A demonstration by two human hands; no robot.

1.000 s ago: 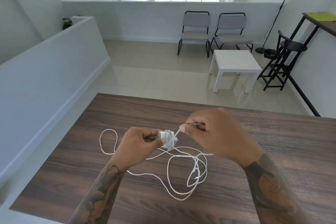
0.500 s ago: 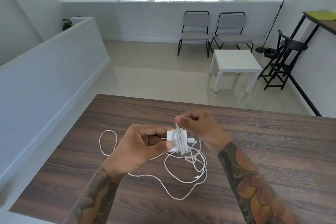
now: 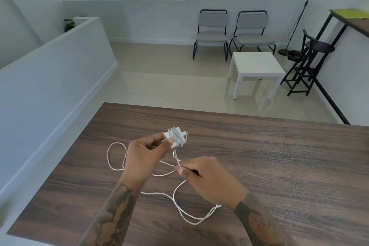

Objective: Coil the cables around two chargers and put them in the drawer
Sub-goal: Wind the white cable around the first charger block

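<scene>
My left hand [image 3: 145, 156] grips a small white charger [image 3: 175, 138] just above the dark wooden table [image 3: 279, 166]. Several turns of white cable are wound around the charger's body. My right hand [image 3: 209, 181], below and to the right of the charger, pinches the cable [image 3: 177, 163] a short way from the wound part. The loose rest of the cable [image 3: 175, 201] trails in loops over the table, one loop to the left of my left wrist and one under my right wrist. I see no second charger and no drawer.
Beyond the table's far edge lies a tiled floor with a low white table [image 3: 257, 70], two grey chairs [image 3: 231, 32] and a black stool [image 3: 311, 60] at the right. A white half wall [image 3: 50, 70] runs along the left.
My right hand has swung from above the charger down toward me, drawing the cable with it. The charger has lifted a little and moved away. Fewer loose loops lie on the table.
</scene>
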